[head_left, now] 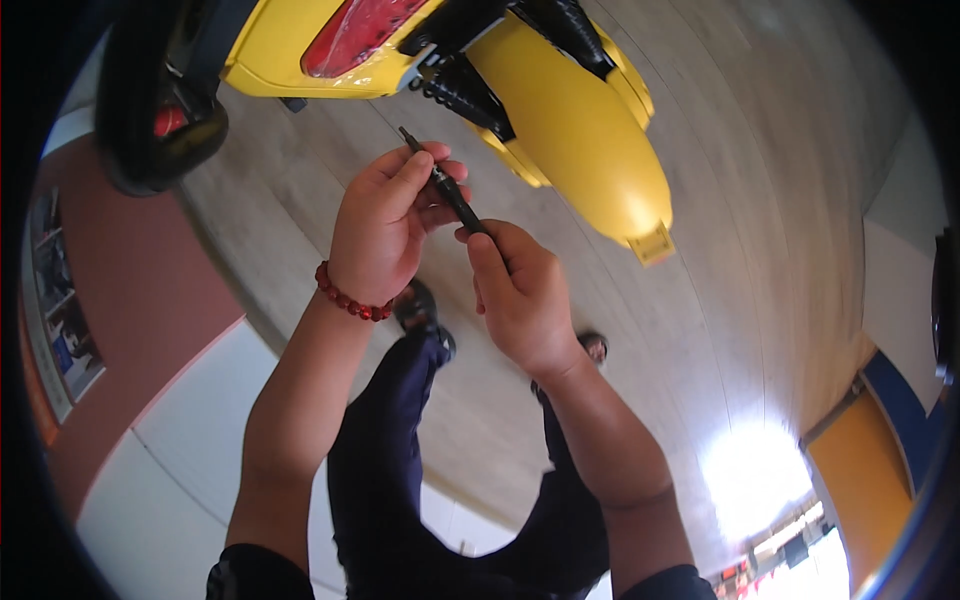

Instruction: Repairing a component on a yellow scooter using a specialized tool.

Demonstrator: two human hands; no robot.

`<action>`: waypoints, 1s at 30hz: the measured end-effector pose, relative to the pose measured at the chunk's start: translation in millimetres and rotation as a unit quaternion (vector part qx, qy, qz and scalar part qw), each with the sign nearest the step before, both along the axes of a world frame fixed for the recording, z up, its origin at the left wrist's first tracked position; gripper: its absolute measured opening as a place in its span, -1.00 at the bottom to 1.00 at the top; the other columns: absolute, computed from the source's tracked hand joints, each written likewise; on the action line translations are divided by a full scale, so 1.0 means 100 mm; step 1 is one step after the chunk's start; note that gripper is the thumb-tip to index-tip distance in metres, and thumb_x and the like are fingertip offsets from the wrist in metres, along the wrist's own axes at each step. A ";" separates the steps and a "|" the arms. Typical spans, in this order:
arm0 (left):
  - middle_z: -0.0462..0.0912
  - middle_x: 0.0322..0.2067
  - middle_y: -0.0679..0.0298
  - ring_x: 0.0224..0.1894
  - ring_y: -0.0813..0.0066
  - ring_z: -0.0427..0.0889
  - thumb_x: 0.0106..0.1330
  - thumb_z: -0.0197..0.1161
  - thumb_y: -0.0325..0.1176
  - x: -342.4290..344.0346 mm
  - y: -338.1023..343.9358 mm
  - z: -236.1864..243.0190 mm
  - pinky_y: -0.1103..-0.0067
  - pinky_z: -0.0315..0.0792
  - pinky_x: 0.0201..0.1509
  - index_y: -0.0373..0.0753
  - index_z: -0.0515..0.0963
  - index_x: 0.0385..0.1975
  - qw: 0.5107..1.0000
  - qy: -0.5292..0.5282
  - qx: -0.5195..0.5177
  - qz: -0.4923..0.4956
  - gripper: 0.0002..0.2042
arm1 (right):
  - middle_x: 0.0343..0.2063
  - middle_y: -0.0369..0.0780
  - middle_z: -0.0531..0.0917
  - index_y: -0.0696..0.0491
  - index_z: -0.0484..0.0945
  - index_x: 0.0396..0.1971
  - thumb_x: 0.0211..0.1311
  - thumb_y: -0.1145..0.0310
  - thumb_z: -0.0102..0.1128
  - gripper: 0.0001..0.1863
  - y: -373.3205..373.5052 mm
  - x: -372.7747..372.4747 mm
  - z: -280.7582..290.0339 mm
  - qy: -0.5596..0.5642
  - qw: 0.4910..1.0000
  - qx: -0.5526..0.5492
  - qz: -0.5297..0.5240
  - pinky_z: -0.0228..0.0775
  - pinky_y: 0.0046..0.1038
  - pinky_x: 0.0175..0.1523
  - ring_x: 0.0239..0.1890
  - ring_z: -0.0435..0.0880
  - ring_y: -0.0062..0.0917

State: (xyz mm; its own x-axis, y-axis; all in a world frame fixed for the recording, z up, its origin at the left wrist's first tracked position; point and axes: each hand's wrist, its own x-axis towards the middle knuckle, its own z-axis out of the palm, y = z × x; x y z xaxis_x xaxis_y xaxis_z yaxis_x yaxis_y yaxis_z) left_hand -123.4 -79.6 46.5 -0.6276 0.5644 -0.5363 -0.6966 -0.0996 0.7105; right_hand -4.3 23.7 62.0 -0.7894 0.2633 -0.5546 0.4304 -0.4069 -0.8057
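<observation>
A slim black screwdriver slants between my two hands, its narrow tip up and to the left. My left hand, with a red bead bracelet at the wrist, pinches the shaft near the tip between thumb and fingers. Wrapped round the handle end is my right hand, which hides part of it. Beyond my hands stands a yellow motorcycle-like vehicle with a rounded mudguard, black ribbed fork sleeves and a red lens. Neither hand touches the vehicle.
A black curved part with a rounded end hangs at the upper left. Wood-look floor lies below. A reddish-brown panel and white surface run along the left. At the lower right are an orange panel and bright light.
</observation>
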 end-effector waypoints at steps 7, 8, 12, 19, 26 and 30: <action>0.57 -0.33 0.23 -0.35 0.49 0.57 0.32 -0.03 -0.36 -0.23 -0.21 -0.37 0.59 0.48 -0.22 -0.27 0.43 -0.17 0.994 0.112 0.010 -0.015 -0.81 | -0.74 -0.19 0.43 0.18 0.47 -0.42 0.19 0.40 0.01 -0.85 -0.33 -0.21 -0.66 0.116 0.986 0.107 -0.050 0.26 -0.47 -0.56 -0.72 0.45 -0.49; 0.57 -0.34 0.23 -0.36 0.49 0.58 0.33 -0.04 -0.36 -0.25 -0.25 -0.41 0.59 0.49 -0.24 -0.27 0.43 -0.17 0.993 0.120 -0.001 -0.024 -0.81 | -0.73 -0.17 0.43 0.18 0.46 -0.42 0.19 0.41 0.02 -0.86 -0.37 -0.21 -0.76 0.161 0.971 0.170 -0.052 0.26 -0.46 -0.56 -0.72 0.44 -0.43; 0.57 -0.37 0.24 -0.39 0.51 0.58 0.33 -0.04 -0.34 -0.35 -0.23 -0.64 0.61 0.49 -0.28 -0.29 0.43 -0.17 0.985 0.161 0.003 -0.053 -0.80 | -0.71 -0.14 0.46 0.19 0.44 -0.36 0.19 0.41 0.03 -0.85 -0.43 -0.26 -1.02 0.183 0.961 0.201 -0.057 0.28 -0.46 -0.53 -0.69 0.47 -0.39; 0.57 -0.39 0.25 -0.41 0.54 0.57 0.32 0.00 -0.30 -0.45 -0.17 -0.81 0.63 0.46 -0.31 -0.31 0.44 -0.18 0.973 0.215 0.072 -0.047 -0.77 | -0.69 -0.14 0.49 0.21 0.46 -0.32 0.20 0.39 0.04 -0.82 -0.53 -0.44 -1.28 0.236 0.937 0.237 -0.104 0.28 -0.49 -0.51 -0.67 0.47 -0.46; 0.56 -0.41 0.30 -0.43 0.58 0.55 0.30 0.02 -0.30 -0.47 -0.24 -0.75 0.65 0.45 -0.34 -0.28 0.46 -0.20 0.976 0.201 0.064 -0.056 -0.79 | -0.66 -0.23 0.49 0.22 0.48 -0.30 0.23 0.39 -0.01 -0.80 -0.71 -0.47 -1.24 0.191 0.961 0.144 -0.140 0.26 -0.58 -0.47 -0.61 0.40 -0.66; 0.55 -0.42 0.30 -0.43 0.59 0.54 0.30 0.02 -0.29 -0.47 -0.27 -0.79 0.65 0.45 -0.34 -0.27 0.47 -0.22 0.973 0.214 0.049 -0.064 -0.79 | -0.65 -0.29 0.45 0.22 0.49 -0.28 0.24 0.37 -0.02 -0.78 -0.75 -0.46 -1.30 0.192 0.961 0.138 -0.146 0.24 -0.60 -0.44 -0.57 0.36 -0.70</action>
